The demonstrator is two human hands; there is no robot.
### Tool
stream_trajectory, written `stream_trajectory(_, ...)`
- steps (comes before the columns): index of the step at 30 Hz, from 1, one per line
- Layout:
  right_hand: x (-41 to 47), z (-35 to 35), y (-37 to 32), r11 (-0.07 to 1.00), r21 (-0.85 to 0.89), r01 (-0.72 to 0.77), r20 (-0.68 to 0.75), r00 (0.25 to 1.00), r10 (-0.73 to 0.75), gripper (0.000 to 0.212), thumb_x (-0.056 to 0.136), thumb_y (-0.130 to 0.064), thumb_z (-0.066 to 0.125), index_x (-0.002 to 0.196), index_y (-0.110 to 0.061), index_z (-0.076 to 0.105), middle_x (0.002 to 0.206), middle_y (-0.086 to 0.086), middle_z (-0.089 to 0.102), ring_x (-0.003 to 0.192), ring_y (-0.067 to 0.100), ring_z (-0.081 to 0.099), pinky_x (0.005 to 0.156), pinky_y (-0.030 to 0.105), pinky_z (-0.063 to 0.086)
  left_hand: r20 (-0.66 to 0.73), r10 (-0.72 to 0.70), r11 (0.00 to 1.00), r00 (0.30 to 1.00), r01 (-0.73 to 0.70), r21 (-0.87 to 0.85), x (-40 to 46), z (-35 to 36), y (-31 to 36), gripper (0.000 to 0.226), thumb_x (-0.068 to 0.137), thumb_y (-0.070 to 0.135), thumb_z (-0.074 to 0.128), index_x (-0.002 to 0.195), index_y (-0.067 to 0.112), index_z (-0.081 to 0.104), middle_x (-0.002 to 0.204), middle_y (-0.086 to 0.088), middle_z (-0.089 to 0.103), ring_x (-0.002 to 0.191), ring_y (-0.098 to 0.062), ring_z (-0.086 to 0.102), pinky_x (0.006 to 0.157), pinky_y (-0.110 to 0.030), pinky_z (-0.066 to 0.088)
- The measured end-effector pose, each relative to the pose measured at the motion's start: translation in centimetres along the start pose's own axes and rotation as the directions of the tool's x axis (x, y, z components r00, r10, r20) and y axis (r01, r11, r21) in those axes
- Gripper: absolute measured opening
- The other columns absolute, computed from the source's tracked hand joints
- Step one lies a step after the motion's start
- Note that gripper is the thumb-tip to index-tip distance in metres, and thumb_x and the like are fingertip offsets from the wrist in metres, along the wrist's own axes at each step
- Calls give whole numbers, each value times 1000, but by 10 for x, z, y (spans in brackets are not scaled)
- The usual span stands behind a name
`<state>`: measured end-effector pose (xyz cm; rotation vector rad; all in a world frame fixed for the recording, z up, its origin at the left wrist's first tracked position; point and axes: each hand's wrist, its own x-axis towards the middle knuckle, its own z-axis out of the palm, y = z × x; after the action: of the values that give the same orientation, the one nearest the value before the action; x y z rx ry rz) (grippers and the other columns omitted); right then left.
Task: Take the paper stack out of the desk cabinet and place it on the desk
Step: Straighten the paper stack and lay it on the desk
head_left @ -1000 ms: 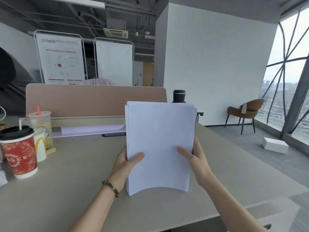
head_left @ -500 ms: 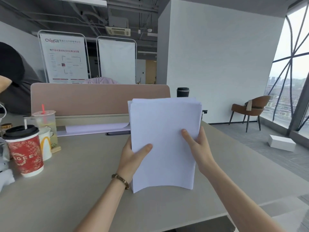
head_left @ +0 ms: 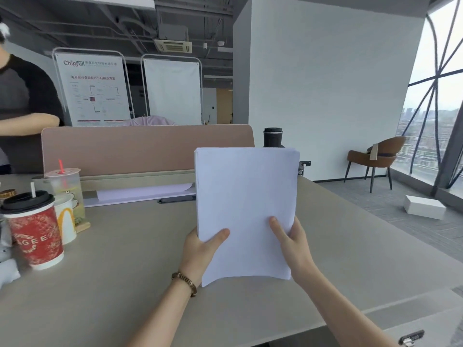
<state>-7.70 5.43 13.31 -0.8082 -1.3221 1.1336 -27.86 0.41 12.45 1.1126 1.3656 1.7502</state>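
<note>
Now both hands' grip clamps paper stack.

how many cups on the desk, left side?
3 in plain view: a red cup with a black lid nearest, a white cup with a yellow arch logo behind it, a clear cup with a red straw farthest back. The frame's left edge may hide more.

"Chipfull" is printed at the top of the white banner in the upper left of the frame. "AGEE" is read on the red cup; golden arches are shown on the white cup beside it.
</note>
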Motion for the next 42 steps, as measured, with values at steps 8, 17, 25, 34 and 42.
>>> stream_trajectory(8,-8,-17,39,994,-77,-73,135,987,83,43,96,-31,65,136,-31,50,130,-8,69,119,14,67,102,50,53,30,-61,990,998,56,129,-12,-4,-21,16,81,19,82,95,25,76,89,18,79,85,4,73,71,-15,54)
stream_trajectory(17,-8,-27,44,979,-188,-83,91,991,101,26,95,-26,63,120,-29,53,120,-7,72,109,15,71,98,50,55,32,-59,963,998,48,264,-11,-1,-19,11,78,20,83,83,27,76,85,13,78,89,-6,74,81,-28,57)
stream_trajectory(25,-2,-80,12,956,-260,-132,7,990,139,28,90,-28,72,107,-13,56,109,5,71,91,18,71,68,28,55,103,-22,961,994,-8,276,-13,49,0,30,72,19,86,98,26,72,97,12,78,91,-5,73,84,-30,58)
stream_trajectory(34,5,-164,-1,949,-283,-140,-79,989,123,32,82,-31,78,102,-11,62,108,14,72,84,20,70,72,38,56,89,-95,954,992,65,291,-24,134,-6,48,66,24,89,103,20,58,100,9,73,90,-9,71,82,-35,58)
stream_trajectory(42,57,-230,10,890,-419,-183,-57,983,175,51,65,-45,80,101,-11,65,96,10,71,80,23,68,63,35,53,85,-78,890,993,31,456,-2,213,-29,51,69,24,87,103,8,53,100,1,67,83,-16,64,65,-26,47)
